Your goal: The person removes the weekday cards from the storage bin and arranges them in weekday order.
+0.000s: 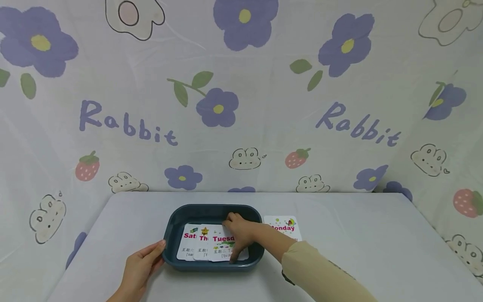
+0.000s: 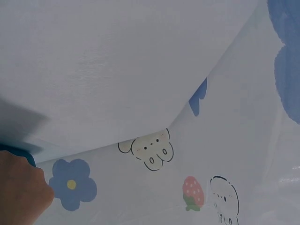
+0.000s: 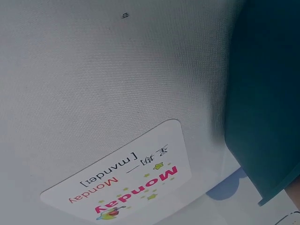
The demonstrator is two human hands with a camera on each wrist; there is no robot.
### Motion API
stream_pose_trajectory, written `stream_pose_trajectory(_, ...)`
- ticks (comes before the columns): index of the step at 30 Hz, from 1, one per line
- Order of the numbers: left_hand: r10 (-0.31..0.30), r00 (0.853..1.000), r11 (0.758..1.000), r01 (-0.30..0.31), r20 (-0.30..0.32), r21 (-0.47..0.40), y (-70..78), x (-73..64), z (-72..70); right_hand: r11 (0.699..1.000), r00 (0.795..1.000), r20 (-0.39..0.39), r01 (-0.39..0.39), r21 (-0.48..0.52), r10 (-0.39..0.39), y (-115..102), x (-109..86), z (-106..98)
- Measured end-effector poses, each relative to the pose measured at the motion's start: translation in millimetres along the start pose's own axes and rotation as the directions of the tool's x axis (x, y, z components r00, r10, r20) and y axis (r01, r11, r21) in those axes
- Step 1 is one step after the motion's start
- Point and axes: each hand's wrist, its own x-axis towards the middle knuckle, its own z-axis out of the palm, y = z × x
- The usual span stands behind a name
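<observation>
A dark blue plastic tray (image 1: pixel 211 267) stands on the table with overlapping weekday flash cards inside. At the left of the row is a card starting "Sat" (image 1: pixel 186 243), overlapped by one starting "Th" (image 1: pixel 202 245). The Tuesday card (image 1: pixel 218 251) lies on top at the right, partly hidden by my right hand (image 1: pixel 243 233). That hand reaches over the tray's right rim and spans the Tuesday card, fingers at its upper edge and thumb at its lower edge. My left hand (image 1: pixel 140 266) grips the tray's left rim, thumb on top.
Just right of the tray, a Monday card (image 3: pixel 136 178) lies face up on the white table (image 1: pixel 362 251), partly behind my right forearm in the head view. A printed rabbit-and-flower cloth (image 1: pixel 264 105) hangs behind the table's back edge.
</observation>
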Motion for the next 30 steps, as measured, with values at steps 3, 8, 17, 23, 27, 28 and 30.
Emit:
stream_pose_trajectory(3,0.0,1.0,1.0,0.0,0.002,0.005,-0.5,-0.3,-0.4,1.0,1.0,0.003,-0.001,0.005,0.001,0.2,-0.4,0.7)
stream_pose_trajectory(8,0.007,1.0,1.0,-0.007,0.013,-0.008,-0.7,-0.9,-0.8,1.0,1.0,-0.008,0.0,-0.001,0.0,0.9,-1.0,1.4)
stream_pose_trajectory(17,0.012,1.0,0.999,-0.012,0.013,-0.038,-0.1,-2.7,-0.8,1.0,1.0,-0.005,0.008,0.027,-0.007,1.9,-1.3,2.1)
stream_pose_trajectory(23,0.013,1.0,0.999,-0.013,0.016,-0.042,-0.6,-2.2,-1.0,0.999,1.0,-0.008,0.01,0.045,-0.01,2.1,-2.5,2.2)
stream_pose_trajectory(27,0.011,1.0,0.999,-0.011,0.015,-0.04,-0.8,-2.0,-0.7,0.999,1.0,-0.014,0.007,0.047,-0.006,1.6,-2.8,1.7)
stream_pose_trajectory(28,0.012,1.0,0.999,-0.011,0.017,-0.04,-0.8,-1.9,-0.6,0.999,1.0,-0.016,0.006,0.049,-0.006,1.3,-3.1,1.3)
stream_pose_trajectory(30,0.011,1.0,0.999,-0.01,0.016,-0.041,-0.6,-2.0,-0.5,0.999,1.0,-0.017,0.006,0.052,-0.005,1.0,-3.4,0.7)
